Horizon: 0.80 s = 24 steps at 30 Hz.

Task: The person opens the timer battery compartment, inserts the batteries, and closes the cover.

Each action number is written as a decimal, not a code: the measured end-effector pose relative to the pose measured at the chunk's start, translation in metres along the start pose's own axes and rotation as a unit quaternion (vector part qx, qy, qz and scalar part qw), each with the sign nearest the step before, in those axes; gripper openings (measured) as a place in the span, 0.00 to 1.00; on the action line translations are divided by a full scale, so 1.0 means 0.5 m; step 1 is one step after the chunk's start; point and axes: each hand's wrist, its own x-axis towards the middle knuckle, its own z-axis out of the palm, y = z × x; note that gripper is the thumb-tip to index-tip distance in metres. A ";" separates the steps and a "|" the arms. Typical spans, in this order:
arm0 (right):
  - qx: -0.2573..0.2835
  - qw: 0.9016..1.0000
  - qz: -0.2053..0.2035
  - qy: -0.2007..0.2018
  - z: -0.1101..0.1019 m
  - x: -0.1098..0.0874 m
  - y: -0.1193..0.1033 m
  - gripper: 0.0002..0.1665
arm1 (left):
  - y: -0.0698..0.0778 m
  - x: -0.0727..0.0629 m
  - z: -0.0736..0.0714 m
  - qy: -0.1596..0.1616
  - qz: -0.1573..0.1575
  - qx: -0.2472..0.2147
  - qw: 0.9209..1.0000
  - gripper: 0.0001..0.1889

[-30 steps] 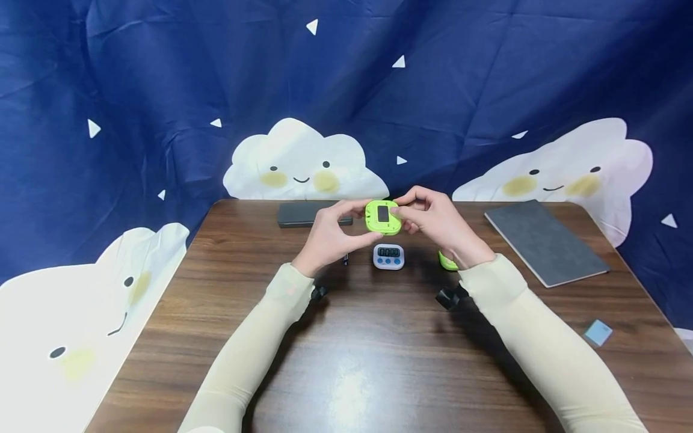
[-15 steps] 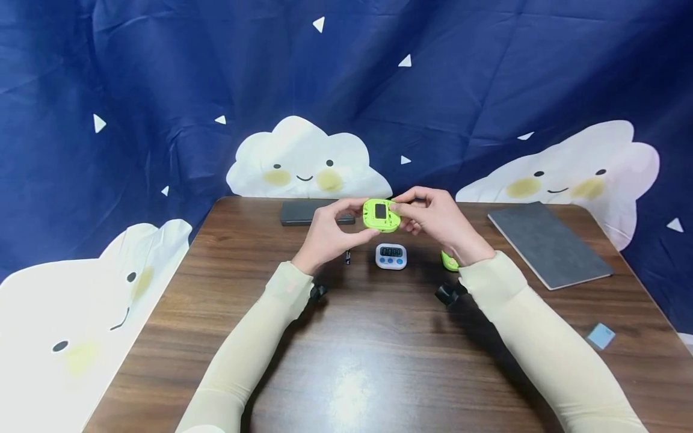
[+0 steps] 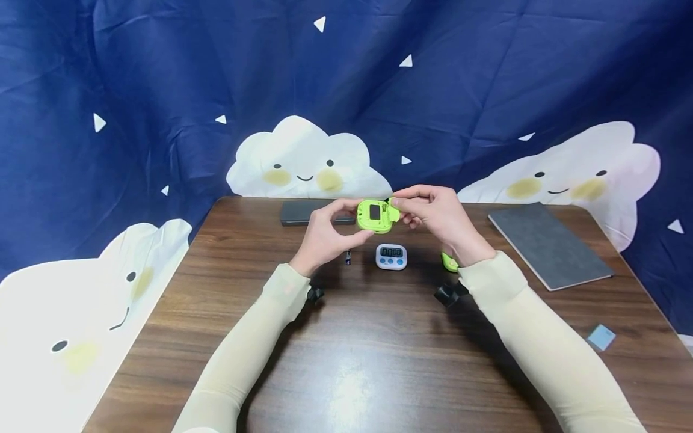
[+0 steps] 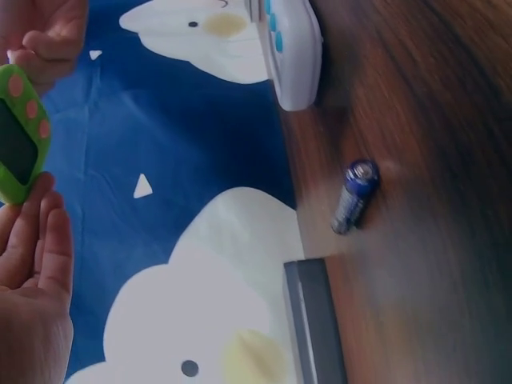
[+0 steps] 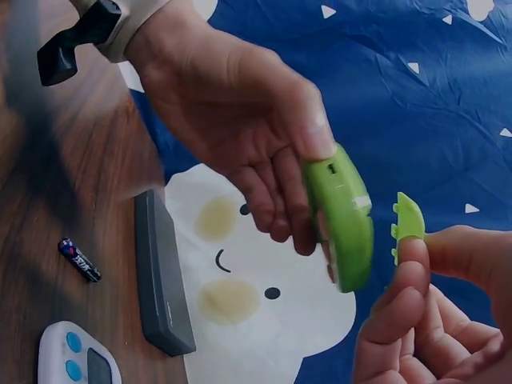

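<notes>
My left hand holds a lime-green digital timer above the table by its edges, thumb below and fingers above, its back turned toward the head camera. Close to its right edge, my right hand pinches a small green battery cover between thumb and fingers. In the right wrist view a gap separates cover and timer. The left wrist view shows the timer's front, with a dark screen and pink buttons. Below the hands lie a white timer with blue buttons and a blue-and-silver battery.
A dark flat case lies along the back edge. Another green item is partly hidden by the right wrist. A grey notebook and a light-blue square lie to the right. A patterned blue curtain hangs behind.
The battery cover has come away from the timer's back in my right hand, uncovering part of the compartment. The green timer has moved slightly left with my left hand.
</notes>
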 end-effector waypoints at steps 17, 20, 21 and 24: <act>-0.153 0.981 0.082 -0.090 0.036 -0.092 0.223 0.14 | -0.015 -0.010 -0.047 0.036 -0.023 0.016 0.999 0.31; -0.193 0.974 0.085 -0.085 0.041 -0.100 0.229 0.12 | -0.017 -0.009 -0.046 0.034 -0.023 0.014 0.999 0.31; -0.205 0.972 0.085 -0.082 0.043 -0.102 0.230 0.11 | -0.017 -0.008 -0.046 0.032 -0.024 0.013 0.999 0.31; -0.251 0.962 0.076 -0.073 0.048 -0.106 0.231 0.09 | -0.019 -0.007 -0.044 0.028 -0.026 0.010 0.999 0.31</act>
